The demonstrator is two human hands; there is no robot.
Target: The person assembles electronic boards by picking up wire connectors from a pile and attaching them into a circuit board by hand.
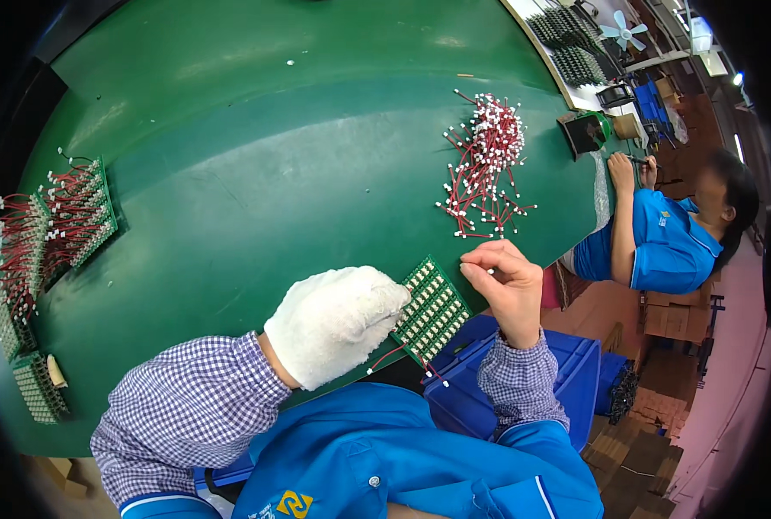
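Two hands work at the near edge of the green worktop (290, 190), lower centre of the frame. The left hand (338, 324), in a thick white cloth glove, is closed on the left edge of a green rectangular circuit board with rows of white sockets (437, 311). This edge grip presumably steadies the board and leaves its face accessible. Red leads with white plugs hang at the board's lower end. The bare right hand (508, 285) is pinched nearly closed, just beside the board's upper right; a small white piece (490, 271) shows between thumb and forefinger, too small to identify.

Upper right of centre: a loose pile of red wires with white plugs (496, 138), probably placed for right-hand reach. Far left: wired green boards (95, 216), apparently grouped clear of the working area. Lower right: a blue plastic bin (567, 346).
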